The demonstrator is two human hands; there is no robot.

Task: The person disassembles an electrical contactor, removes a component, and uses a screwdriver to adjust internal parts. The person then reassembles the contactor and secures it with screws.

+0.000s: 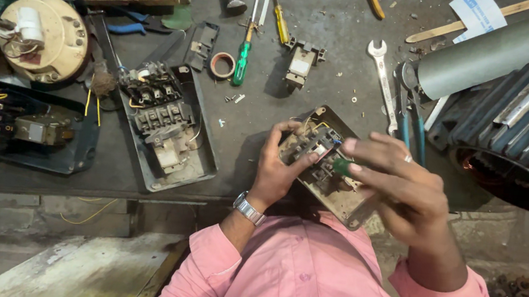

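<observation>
Nearest, the left hand (279, 163) grips the switch unit (329, 166) at the bench edge; the right hand (400, 184) pinches a green-handled screwdriver (342, 166), partly hiding it. Beyond lie an open starter box (167, 127), spanner (381, 82) and motor (525, 132) on the dark workbench (332, 17).

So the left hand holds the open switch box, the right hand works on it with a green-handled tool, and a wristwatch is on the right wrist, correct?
Not quite. The head view shows the wristwatch on the left wrist, not the right. The rest holds: the left hand holds the open switch box, and the right hand works with the green-handled tool.
</observation>
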